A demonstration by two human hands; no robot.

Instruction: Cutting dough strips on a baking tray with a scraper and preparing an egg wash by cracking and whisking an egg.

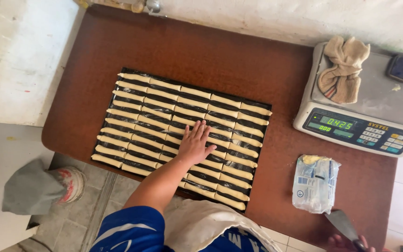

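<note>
At the near right edge, a metal scraper (342, 223) is grasped by the right hand (346, 243). The left hand (195, 144) is laid flat, unclenched, on soft dough sticks (164, 122) in the black tray (117, 84) at the table's middle. The sticks seem fragile and are best lifted by both ends.

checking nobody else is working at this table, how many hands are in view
2. The left hand lies flat, fingers spread, on the dough sticks. The right hand, partly cut off at the bottom edge, grips a scraper.
</note>
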